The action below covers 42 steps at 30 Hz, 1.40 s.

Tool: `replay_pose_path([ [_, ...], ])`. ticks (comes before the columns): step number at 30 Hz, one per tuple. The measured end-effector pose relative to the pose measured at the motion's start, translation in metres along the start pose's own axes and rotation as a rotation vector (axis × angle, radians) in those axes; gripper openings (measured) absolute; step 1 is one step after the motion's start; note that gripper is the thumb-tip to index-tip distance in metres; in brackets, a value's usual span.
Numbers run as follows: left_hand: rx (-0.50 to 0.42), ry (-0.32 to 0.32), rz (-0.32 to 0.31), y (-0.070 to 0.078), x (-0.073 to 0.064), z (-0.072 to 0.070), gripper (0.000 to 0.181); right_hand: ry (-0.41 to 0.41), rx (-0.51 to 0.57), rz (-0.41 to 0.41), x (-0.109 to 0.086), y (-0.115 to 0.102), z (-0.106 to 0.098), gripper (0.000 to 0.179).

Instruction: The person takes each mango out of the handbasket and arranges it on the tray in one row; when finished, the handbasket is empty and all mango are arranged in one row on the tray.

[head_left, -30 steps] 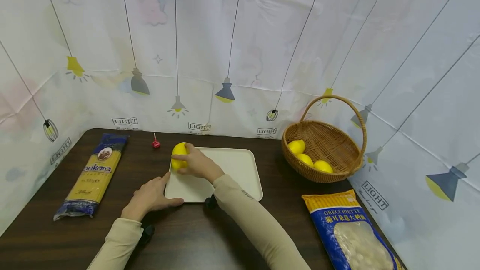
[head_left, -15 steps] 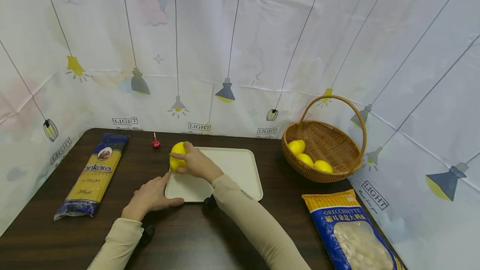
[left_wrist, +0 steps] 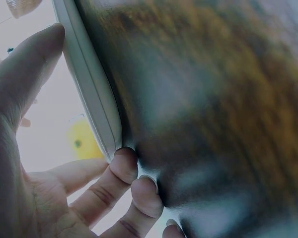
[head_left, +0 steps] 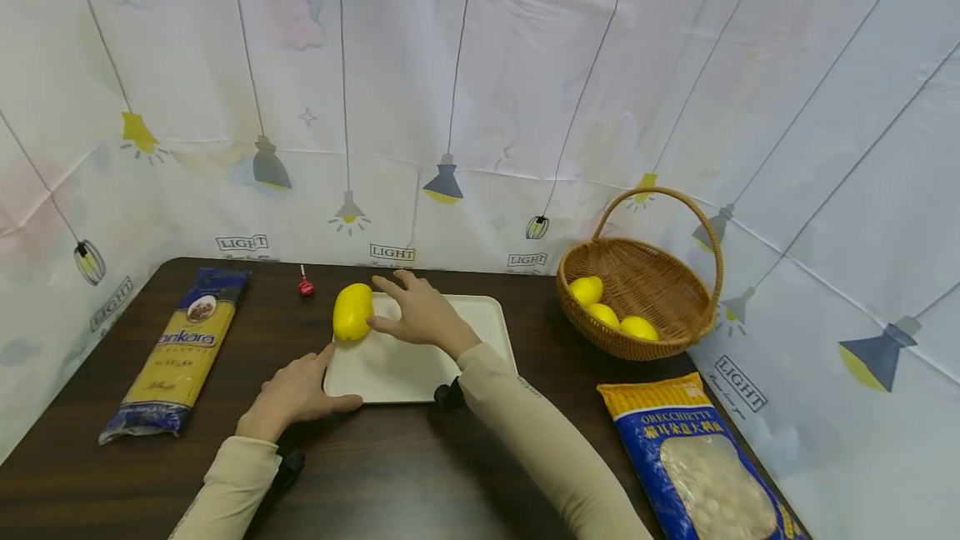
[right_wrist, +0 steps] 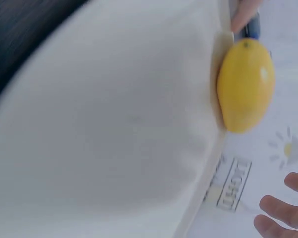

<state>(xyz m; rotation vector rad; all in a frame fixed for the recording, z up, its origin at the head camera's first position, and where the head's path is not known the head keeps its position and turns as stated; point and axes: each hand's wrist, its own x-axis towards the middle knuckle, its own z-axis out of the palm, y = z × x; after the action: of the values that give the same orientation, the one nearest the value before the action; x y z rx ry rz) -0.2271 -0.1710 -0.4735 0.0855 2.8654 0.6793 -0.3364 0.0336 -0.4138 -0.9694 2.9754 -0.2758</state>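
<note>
A cream rectangular tray [head_left: 420, 373] lies on the dark table. An oval yellow fruit [head_left: 352, 312], like a mango with a dark stem spot, rests at the tray's far left corner, leaning over the rim in the right wrist view. My left hand [head_left: 303, 390] holds the near left corner of the tray, thumb along the front edge and fingertips at the left side. The left wrist view shows that thumb [left_wrist: 35, 64] against the rim. Just right of the fruit, my right hand [head_left: 423, 315] hovers over the tray, fingers spread and holding nothing.
A wicker basket [head_left: 660, 273] with several yellow fruits [head_left: 602, 314] stands at the back right. In front of it lies a blue orecchiette bag [head_left: 712, 473]. A pasta pack [head_left: 180, 357] lies to the left, and a red lollipop [head_left: 306, 286] lies near the back edge.
My right hand has let go of the yellow fruit and moved off to the right. The fruit stays at the tray's corner, and my left hand keeps its place.
</note>
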Motion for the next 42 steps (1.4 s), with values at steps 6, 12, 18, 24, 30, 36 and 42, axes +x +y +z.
replay_pose_path([
  [6, 0.006, 0.01, -0.001, -0.002, 0.001, 0.0, 0.117, 0.047, -0.013, 0.028, -0.017, 0.029, -0.016, 0.073],
  [12, 0.003, 0.016, 0.01, 0.0, 0.0, 0.0, 0.116, 0.112, -0.036, 0.056, -0.04, 0.069, -0.031, 0.07],
  [18, 0.004, 0.021, 0.019, 0.0, -0.001, 0.0, 0.115, 0.158, -0.027, 0.116, -0.064, 0.111, -0.049, 0.069],
  [24, 0.007, 0.013, 0.017, 0.0, 0.0, 0.0, 0.116, 0.143, 0.024, 0.203, -0.094, 0.149, -0.072, 0.073],
  [30, 0.002, 0.013, 0.02, -0.001, 0.0, 0.001, 0.117, 0.146, 0.07, 0.294, -0.123, 0.188, -0.088, 0.079],
  [36, 0.0, 0.01, 0.017, -0.002, -0.001, 0.002, 0.117, 0.146, 0.119, 0.363, -0.145, 0.216, -0.094, 0.079],
  [42, 0.0, 0.018, 0.027, -0.001, -0.001, 0.001, 0.117, 0.095, 0.154, 0.411, -0.16, 0.24, -0.094, 0.081],
])
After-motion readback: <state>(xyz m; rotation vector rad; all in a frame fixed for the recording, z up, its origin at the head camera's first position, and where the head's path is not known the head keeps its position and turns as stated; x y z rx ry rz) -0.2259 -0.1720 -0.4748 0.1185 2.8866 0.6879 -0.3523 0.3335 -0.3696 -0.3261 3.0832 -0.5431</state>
